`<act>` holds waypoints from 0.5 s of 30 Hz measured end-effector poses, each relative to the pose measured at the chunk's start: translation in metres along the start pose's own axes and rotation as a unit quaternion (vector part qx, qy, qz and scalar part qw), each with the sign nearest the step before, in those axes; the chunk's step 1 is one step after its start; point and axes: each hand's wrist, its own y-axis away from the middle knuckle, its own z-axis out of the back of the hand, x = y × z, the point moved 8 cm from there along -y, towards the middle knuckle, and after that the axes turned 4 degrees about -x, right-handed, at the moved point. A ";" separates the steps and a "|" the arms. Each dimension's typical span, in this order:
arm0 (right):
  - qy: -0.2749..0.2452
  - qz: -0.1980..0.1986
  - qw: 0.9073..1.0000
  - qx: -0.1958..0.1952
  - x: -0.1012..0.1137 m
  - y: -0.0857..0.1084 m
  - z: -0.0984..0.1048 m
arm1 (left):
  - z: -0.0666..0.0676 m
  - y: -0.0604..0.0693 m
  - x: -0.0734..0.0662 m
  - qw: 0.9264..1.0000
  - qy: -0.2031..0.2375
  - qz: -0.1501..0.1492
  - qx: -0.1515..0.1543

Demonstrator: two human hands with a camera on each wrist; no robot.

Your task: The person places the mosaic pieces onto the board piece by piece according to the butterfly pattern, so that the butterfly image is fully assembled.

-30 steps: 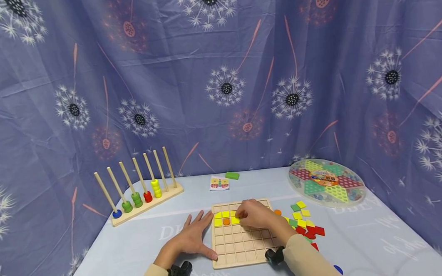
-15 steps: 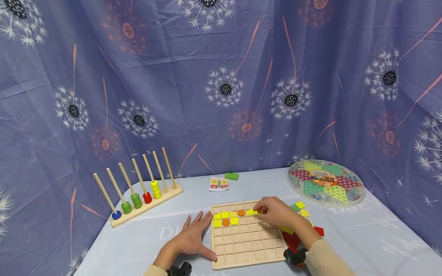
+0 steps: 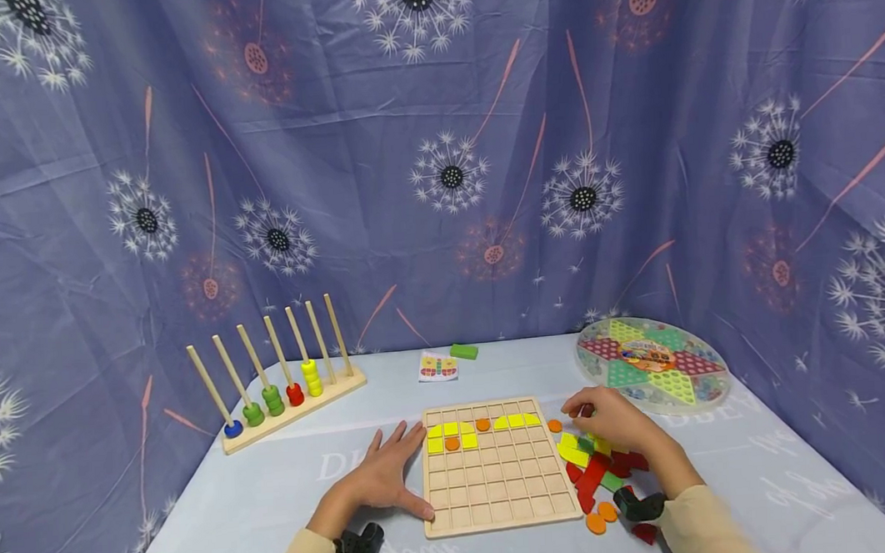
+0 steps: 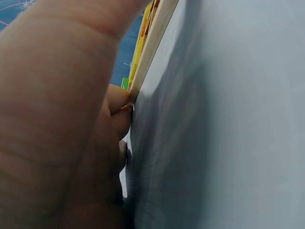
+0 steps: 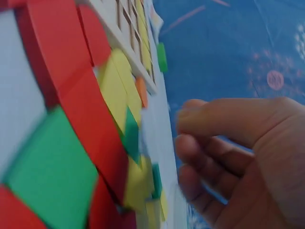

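Note:
A wooden grid board (image 3: 498, 482) lies on the table. Near its far side are several yellow tiles (image 3: 436, 445), one orange disc (image 3: 452, 444) beside them and another between the left group and the yellow tiles at the right (image 3: 516, 421). My left hand (image 3: 385, 476) is spread flat, its fingers and thumb touching the board's left side. My right hand (image 3: 615, 422) hovers right of the board, above a loose pile of pieces; in the right wrist view its fingers (image 5: 195, 119) are loosely bent, with nothing visible between them.
Red pieces (image 3: 591, 473), green pieces (image 3: 611, 482) and orange discs (image 3: 596, 523) lie in the pile. A peg stand with rings (image 3: 292, 414) stands at left, a round star-patterned game board (image 3: 653, 364) at right. At the back are a butterfly card (image 3: 438, 367) and green block (image 3: 464, 352).
The right hand first went along the board to its far right, then left it and moved right over the pile. The yellow tiles there are now uncovered. The left hand stayed put.

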 end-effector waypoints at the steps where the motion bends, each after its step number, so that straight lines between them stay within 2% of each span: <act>1: 0.001 0.000 1.000 0.006 -0.003 0.002 0.001 | 0.000 0.000 0.000 1.000 0.001 0.000 0.000; 9: -0.008 0.000 0.996 0.088 -0.010 0.011 -0.007 | 0.001 0.000 0.002 1.000 0.000 -0.002 -0.004; 15: 0.013 -0.008 0.997 0.074 -0.016 0.011 -0.007 | -0.001 0.000 0.001 1.000 0.006 -0.005 -0.001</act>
